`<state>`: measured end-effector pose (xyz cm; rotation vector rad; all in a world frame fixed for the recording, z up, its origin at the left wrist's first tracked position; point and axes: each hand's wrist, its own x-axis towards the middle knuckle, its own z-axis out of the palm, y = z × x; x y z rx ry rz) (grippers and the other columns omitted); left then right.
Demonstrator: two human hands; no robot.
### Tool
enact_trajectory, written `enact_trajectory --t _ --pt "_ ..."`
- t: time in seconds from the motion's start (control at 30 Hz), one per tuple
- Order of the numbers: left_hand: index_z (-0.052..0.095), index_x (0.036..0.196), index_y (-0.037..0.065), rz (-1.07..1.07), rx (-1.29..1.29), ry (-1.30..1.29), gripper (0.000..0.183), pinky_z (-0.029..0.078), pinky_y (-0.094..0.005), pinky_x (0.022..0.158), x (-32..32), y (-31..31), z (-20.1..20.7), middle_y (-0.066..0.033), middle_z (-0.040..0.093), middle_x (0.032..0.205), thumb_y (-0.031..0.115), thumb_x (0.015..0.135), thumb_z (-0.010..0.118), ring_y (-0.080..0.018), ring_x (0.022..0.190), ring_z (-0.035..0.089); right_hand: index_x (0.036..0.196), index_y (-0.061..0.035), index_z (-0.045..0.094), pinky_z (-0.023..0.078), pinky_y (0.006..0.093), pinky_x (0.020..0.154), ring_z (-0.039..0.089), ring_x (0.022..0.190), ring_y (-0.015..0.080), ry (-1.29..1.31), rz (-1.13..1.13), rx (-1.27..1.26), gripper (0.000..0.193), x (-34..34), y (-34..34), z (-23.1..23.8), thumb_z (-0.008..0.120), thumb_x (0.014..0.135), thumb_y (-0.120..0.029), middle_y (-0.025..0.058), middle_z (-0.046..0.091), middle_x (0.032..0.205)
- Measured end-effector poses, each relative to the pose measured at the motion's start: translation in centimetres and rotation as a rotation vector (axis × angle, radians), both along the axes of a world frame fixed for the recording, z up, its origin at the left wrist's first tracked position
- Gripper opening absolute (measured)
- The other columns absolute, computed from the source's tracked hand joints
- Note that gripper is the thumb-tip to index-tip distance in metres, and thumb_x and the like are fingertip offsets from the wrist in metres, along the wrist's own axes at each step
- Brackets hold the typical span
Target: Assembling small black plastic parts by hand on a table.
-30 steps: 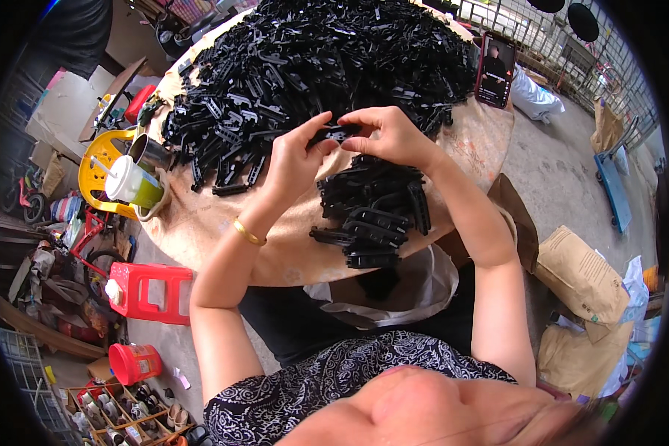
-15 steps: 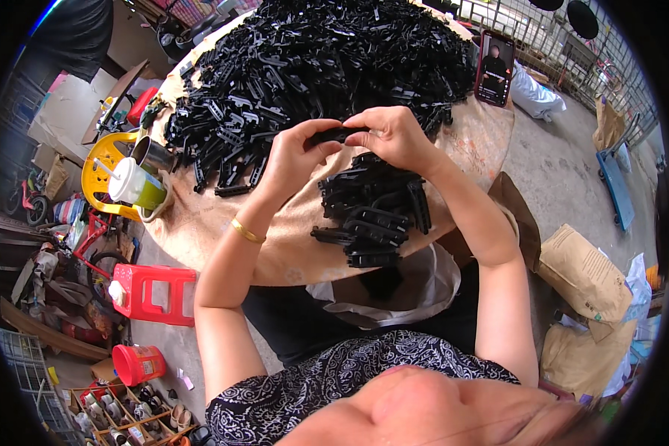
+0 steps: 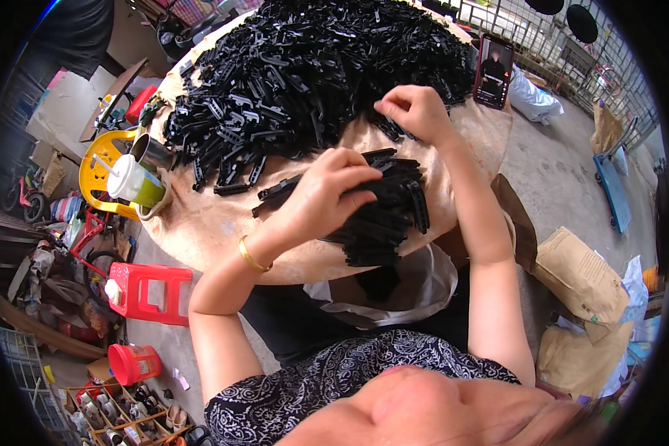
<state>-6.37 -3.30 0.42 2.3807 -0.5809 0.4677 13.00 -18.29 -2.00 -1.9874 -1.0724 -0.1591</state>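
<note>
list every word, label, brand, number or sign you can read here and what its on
None can be read with confidence.
Upright dark-framed phone: caption and interface text on the screen, too small to read.
Brown paper sack at right: lines of print, too small and blurred.
Round red plastic bucket: label on its side, blurred.
White-and-green lidded cup: any print too small to tell.
Heaped black plastic parts: no lettering can be made out.
</note>
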Motion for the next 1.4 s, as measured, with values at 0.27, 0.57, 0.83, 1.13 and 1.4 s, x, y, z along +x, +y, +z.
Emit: enact_trajectory --t 0.27,0.57,0.83,1.13,1.4 --pt "0.063 0.099 0.001 0.343 0.279 0.155 0.03 0.043 -0.0359 0.081 -2.7 5.6 1.5 -0.0123 0.057 0.092 0.013 0.073 0.071 -0.0286 0.091 0.054 0.076 -0.0078 0.064 0.052 0.0385 0.068 0.063 0.078 0.0273 -0.432 -0.281 -0.424 0.016 -1.1 1.6 -2.6 0.069 0.075 -0.023 0.0087 0.059 0.08" --pt "0.063 0.091 0.003 0.48 0.345 0.162 0.023 0.044 -0.0376 0.083 -1.6 7.4 -2.2 -0.013 0.058 0.09 0.01 0.07 0.07 -0.0313 0.092 0.05 0.077 -0.0092 0.06 0.049 0.0367 0.071 0.056 0.088 0.0218 -0.595 -0.157 -0.353 0.008 -1.6 3.0 -3.4 0.066 0.072 -0.011 0.0058 0.06 0.08" --pt "0.06 0.103 0.0 0.547 0.052 0.214 0.032 0.049 -0.0346 0.079 5.2 5.6 -3.1 -0.0155 0.064 0.092 0.003 0.071 0.065 -0.0285 0.087 0.061 0.098 -0.0009 0.063 0.051 0.0325 0.069 0.065 0.077 0.022 -0.203 0.163 0.198 0.016 -2.7 3.0 -1.5 0.059 0.083 -0.005 0.01 0.065 0.083" --pt "0.057 0.115 -0.006 0.293 -0.658 0.468 0.035 0.046 -0.0195 0.062 5.6 5.4 -2.4 -0.0051 0.064 0.091 -0.001 0.081 0.055 -0.0055 0.069 0.054 0.089 0.0032 0.062 0.051 0.0234 0.066 0.061 0.077 0.0148 0.024 0.414 0.367 0.007 -4.3 3.6 -1.4 0.058 0.084 0.005 0.008 0.056 0.09" --pt "0.057 0.118 -0.006 0.239 -0.618 0.366 0.04 0.047 -0.0213 0.07 4.2 4.4 -1.2 -0.0069 0.066 0.093 0.004 0.08 0.063 -0.0072 0.078 0.058 0.088 0.0016 0.059 0.051 0.0249 0.064 0.059 0.074 0.0147 -0.087 0.347 0.365 0.003 -5.1 3.7 -1.1 0.058 0.085 0.004 0.0089 0.052 0.09"
